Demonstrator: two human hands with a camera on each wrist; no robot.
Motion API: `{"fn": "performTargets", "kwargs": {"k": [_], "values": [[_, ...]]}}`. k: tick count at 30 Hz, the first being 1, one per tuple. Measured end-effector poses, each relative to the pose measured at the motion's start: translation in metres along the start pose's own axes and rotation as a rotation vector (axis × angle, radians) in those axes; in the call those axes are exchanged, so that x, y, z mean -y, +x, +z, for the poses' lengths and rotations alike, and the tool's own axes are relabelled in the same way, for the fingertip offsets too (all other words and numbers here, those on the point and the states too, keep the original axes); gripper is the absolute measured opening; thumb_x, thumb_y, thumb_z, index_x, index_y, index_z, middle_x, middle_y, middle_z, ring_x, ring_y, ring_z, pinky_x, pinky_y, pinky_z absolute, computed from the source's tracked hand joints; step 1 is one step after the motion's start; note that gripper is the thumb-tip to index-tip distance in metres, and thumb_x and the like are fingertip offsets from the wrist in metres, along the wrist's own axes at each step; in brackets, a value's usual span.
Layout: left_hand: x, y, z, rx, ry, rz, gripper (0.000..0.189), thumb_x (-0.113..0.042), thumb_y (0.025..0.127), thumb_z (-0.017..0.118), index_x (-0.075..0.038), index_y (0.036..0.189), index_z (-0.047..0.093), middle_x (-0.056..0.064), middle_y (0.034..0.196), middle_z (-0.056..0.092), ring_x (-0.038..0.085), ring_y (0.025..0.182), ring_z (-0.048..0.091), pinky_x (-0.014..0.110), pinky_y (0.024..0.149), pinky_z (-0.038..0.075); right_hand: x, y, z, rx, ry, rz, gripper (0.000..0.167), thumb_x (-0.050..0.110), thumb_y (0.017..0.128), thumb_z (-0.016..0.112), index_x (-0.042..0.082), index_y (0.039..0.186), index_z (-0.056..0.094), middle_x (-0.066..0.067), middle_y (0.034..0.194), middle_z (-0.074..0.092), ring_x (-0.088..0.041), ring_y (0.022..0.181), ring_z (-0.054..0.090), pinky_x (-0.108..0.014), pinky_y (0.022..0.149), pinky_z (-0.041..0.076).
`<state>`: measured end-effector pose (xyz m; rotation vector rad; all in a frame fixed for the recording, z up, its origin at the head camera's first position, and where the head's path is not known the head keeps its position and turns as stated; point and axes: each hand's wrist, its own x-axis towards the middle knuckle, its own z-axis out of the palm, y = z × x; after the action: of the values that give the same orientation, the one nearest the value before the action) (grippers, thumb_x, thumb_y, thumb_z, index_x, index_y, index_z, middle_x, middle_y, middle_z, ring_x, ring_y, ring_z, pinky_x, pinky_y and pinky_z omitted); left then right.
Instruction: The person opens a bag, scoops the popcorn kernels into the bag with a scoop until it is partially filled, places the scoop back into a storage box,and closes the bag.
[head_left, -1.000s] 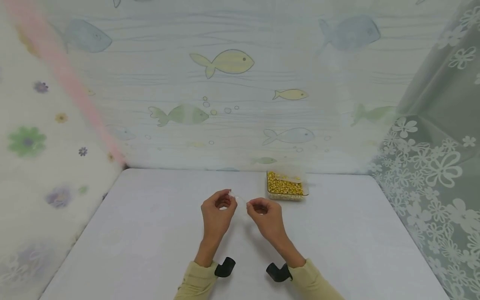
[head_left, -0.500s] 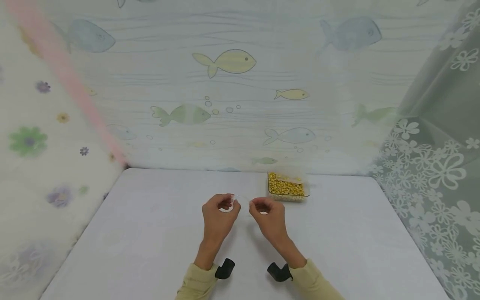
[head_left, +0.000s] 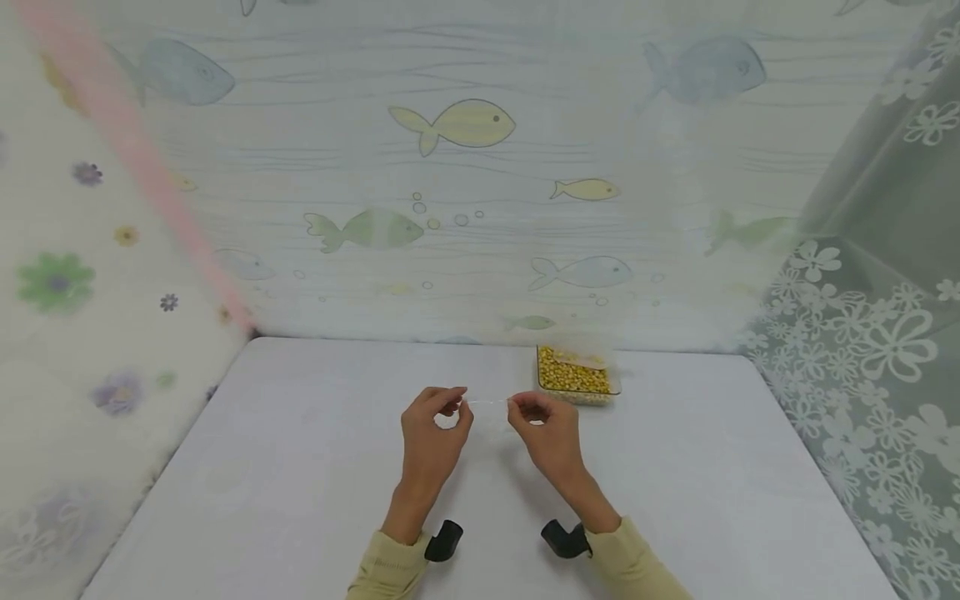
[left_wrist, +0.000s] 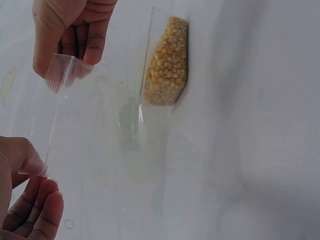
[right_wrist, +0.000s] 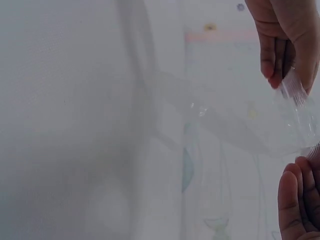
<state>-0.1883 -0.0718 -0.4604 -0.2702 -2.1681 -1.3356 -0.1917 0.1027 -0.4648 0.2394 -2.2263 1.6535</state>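
A clear plastic bag is stretched between my two hands above the table, its upper edge drawn into a nearly straight line. My left hand pinches one end of that edge between thumb and fingers. At the other end, my right hand pinches it the same way. In the left wrist view, the bag hangs below its edge, with fine ridges showing near both grips. The right wrist view catches the bag at the right side, between the hands.
A clear box of yellow corn kernels stands at the back of the white table, just beyond my right hand. Behind it hangs a fish-patterned cloth. Each wrist carries a black mount.
My hands have moved apart, the right one shifting rightward. The bag's edge went from a slack curve to a nearly straight line. Both pinches stay in place.
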Motion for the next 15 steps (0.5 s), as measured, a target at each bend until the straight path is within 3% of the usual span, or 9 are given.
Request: {"fn": "performTargets", "kwargs": {"k": [7, 11, 15], "values": [[-0.005, -0.003, 0.003, 0.032, -0.001, 0.053, 0.016, 0.01, 0.082, 0.073, 0.0, 0.094, 0.077, 0.01, 0.087, 0.069, 0.023, 0.075, 0.066, 0.032, 0.067, 0.058, 0.001, 0.001, 0.0, 0.01, 0.023, 0.012, 0.004, 0.001, 0.089, 0.074, 0.0, 0.092, 0.077, -0.006, 0.083, 0.074, -0.012, 0.073, 0.067, -0.021, 0.067, 0.057], [-0.006, -0.009, 0.006, -0.031, 0.019, 0.046, 0.01, 0.006, 0.083, 0.076, -0.001, 0.09, 0.077, 0.007, 0.083, 0.069, 0.022, 0.071, 0.065, 0.028, 0.063, 0.057, 0.0, -0.004, 0.005, 0.009, 0.038, -0.011, 0.005, -0.001, 0.088, 0.075, 0.002, 0.092, 0.077, -0.006, 0.084, 0.074, -0.01, 0.075, 0.066, -0.022, 0.069, 0.058], [-0.005, -0.012, 0.008, -0.112, 0.033, 0.053, 0.011, 0.008, 0.082, 0.076, -0.002, 0.087, 0.078, 0.005, 0.079, 0.07, 0.017, 0.068, 0.064, 0.028, 0.06, 0.055, -0.003, -0.007, 0.009, 0.005, 0.039, -0.071, 0.01, -0.003, 0.084, 0.078, 0.002, 0.092, 0.076, -0.006, 0.084, 0.073, -0.016, 0.076, 0.066, -0.032, 0.069, 0.059]]}}
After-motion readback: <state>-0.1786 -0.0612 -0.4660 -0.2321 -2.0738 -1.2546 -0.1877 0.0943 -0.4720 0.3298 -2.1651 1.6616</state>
